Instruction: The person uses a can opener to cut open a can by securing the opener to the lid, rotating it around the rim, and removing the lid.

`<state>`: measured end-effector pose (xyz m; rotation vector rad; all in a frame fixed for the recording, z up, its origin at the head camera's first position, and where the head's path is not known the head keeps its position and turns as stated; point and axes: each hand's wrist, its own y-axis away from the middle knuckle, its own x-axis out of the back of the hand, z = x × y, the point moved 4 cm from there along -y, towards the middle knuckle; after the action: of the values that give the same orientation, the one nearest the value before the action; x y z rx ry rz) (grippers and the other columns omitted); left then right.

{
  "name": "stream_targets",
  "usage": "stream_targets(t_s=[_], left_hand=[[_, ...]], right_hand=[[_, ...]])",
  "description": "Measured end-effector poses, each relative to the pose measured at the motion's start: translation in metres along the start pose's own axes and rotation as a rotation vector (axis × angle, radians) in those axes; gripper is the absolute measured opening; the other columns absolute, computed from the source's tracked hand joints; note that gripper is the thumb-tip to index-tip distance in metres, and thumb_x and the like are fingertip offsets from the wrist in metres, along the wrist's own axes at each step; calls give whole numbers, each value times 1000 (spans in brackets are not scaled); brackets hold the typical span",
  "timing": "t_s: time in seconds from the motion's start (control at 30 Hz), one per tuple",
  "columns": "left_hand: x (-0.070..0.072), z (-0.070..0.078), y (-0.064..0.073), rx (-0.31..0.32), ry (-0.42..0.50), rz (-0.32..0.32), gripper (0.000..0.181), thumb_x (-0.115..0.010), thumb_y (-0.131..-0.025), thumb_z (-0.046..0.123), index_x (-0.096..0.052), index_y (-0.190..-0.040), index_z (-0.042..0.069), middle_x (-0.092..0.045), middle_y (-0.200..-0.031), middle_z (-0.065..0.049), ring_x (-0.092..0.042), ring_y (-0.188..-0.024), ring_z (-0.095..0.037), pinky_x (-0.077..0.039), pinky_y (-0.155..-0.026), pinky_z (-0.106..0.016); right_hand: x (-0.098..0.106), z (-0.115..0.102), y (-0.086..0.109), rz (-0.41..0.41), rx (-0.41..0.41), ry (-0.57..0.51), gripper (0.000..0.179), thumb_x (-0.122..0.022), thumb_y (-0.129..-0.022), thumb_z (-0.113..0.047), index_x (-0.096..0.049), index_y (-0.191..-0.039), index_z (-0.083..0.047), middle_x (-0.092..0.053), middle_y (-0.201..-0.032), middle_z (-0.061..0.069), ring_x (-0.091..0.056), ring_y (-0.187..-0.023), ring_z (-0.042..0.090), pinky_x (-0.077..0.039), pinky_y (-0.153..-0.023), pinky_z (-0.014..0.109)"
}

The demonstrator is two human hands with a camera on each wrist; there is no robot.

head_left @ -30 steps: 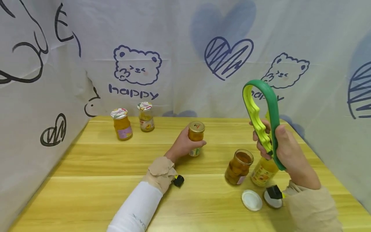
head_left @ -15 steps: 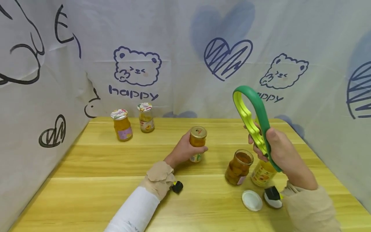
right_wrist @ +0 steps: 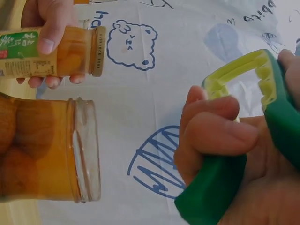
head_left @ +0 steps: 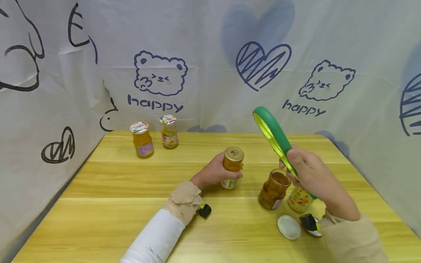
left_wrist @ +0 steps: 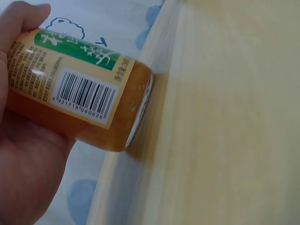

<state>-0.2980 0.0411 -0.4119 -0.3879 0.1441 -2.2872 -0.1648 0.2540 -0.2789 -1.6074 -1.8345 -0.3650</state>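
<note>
My left hand grips a glass jar of orange fruit, upright with its gold lid on. In the left wrist view, the base of this labelled jar is close over the tabletop. My right hand holds a green and yellow jar opener, its loop raised and leaning left. In the right wrist view, the fingers curl round one arm of the opener. Below the right hand stands a lidless jar of dark amber fruit. A yellow labelled jar beside it is partly hidden by that hand.
A lid lies upturned on the wooden table; another, by the right cuff, is mostly covered by the black wrist camera. Two jars with patterned lids, one full and one paler, stand at the back left. White drawn-on sheets surround the table.
The left hand has brought the gold-lidded jar nearer and a little right. The right hand has lowered the jar opener, moving it left and tilting its loop toward that jar.
</note>
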Motion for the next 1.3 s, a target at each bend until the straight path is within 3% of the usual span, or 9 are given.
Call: stream_targets(t_s=[0.07, 0.17, 0.3, 0.43, 0.67, 0.87, 1.07, 1.2, 1.3], left_hand=[[-1, -1, 0, 10, 15, -23, 56, -78, -88, 5, -53, -138, 9, -65, -130, -23, -67, -110, -22, -56, -100, -35], [-3, -2, 0, 17, 40, -57, 57, -78, -88, 4, -52, -139, 8, -64, -131, -25, -67, -112, -26, -56, -101, -35], [-5, -1, 0, 8, 54, -93, 57, -78, -87, 3, -52, -138, 6, -65, -128, -23, -67, -110, -22, -57, -100, -34], [-7, 1, -2, -5, 67, -116, 55, -78, -86, 1, -54, -135, 2, -67, -122, -17, -67, -109, -24, -57, -99, -32], [-12, 3, -2, -15, 80, -173, 53, -77, -88, 0, -54, -136, 3, -64, -126, -22, -65, -114, -31, -56, -101, -31], [-16, 7, 0, -102, 82, -244, 44, -75, -91, 1, -58, -131, 9, -66, -115, -9, -66, -104, -26, -57, -95, -31], [-22, 9, -1, -136, 105, -284, 29, -72, -89, -4, -61, -115, 3, -65, -101, -1, -64, -90, -11, -56, -88, -27], [-23, 9, -1, -122, 59, -289, 35, -74, -88, -3, -62, -120, 2, -68, -110, -11, -66, -95, -9, -57, -93, -27], [-24, 10, -3, -126, 38, -297, 40, -76, -87, -4, -61, -123, 1, -67, -118, -19, -66, -98, -8, -57, -96, -27]], right_hand=[[-3, -1, 0, 6, -25, 61, 46, -34, -113, -44, -59, -104, -6, -48, -65, 4, -45, -50, 14, -38, -43, 28], [-6, -5, 0, 22, -48, 177, 40, -39, -112, -44, -60, -121, -11, -49, -66, 3, -46, -52, 12, -39, -47, 28], [-10, -12, -1, 38, -48, 326, 50, -44, -109, -49, -54, -141, -12, -54, -76, 5, -50, -61, 14, -43, -55, 28], [-17, -17, -3, 50, -37, 434, 54, -48, -107, -53, -56, -135, -8, -60, -83, 7, -54, -68, 17, -44, -61, 30], [-34, -20, -5, 36, -54, 526, 57, -51, -102, -63, -58, -120, -10, -57, -81, 4, -53, -70, 17, -42, -61, 30], [-53, -21, -5, 47, -17, 592, 55, -55, -97, -68, -57, -105, -13, -52, -77, 3, -50, -67, 16, -39, -58, 29], [-63, -17, -4, 45, -55, 659, 74, -52, -94, -76, -59, -120, -7, -54, -84, 4, -52, -72, 18, -40, -59, 29], [-68, -19, -5, 38, -82, 707, 89, -48, -93, -79, -54, -137, -2, -61, -95, 8, -53, -72, 19, -41, -56, 29], [-72, -22, -8, 58, -76, 741, 90, -47, -93, -80, -54, -134, -1, -59, -94, 9, -52, -67, 20, -39, -52, 29]])
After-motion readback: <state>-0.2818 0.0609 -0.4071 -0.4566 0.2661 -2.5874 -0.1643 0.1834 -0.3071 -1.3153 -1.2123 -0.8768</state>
